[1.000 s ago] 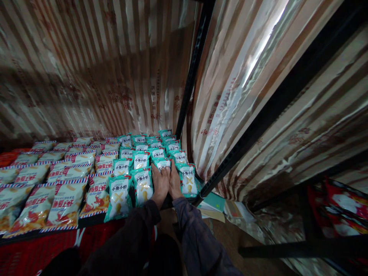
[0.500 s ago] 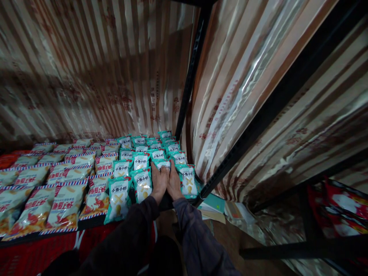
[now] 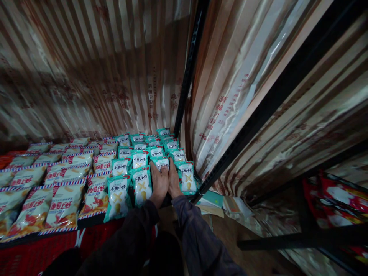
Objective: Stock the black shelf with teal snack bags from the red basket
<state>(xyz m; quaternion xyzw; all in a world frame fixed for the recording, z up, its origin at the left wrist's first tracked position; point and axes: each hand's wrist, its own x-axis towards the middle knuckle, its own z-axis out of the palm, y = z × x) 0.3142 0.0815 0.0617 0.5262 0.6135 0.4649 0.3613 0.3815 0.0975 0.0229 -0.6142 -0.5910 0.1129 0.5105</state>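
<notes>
Both hands are on one teal-and-white snack bag (image 3: 162, 164) in the front row of similar bags. My left hand (image 3: 160, 183) presses against its left side and front, and my right hand (image 3: 174, 180) has its fingers along the right side. Only the upper part of the bag shows; the hands cover the rest. Another teal snack bag (image 3: 141, 186) stands just left of my left hand, and one more teal bag (image 3: 188, 178) is to the right of my right hand. Several more teal bags stand in rows behind.
Rows of pale chip bags (image 3: 64, 203) with striped edges fill the shelf's left side. A red crate (image 3: 25, 251) is below them. Black shelf posts (image 3: 230, 153) rise at the right, against striped plastic sheeting (image 3: 129, 57). Papers (image 3: 212, 203) and red packages (image 3: 342, 195) lie lower right.
The view has shifted slightly. My hands stay at the same bag, and a little more of its printed front shows between them.
</notes>
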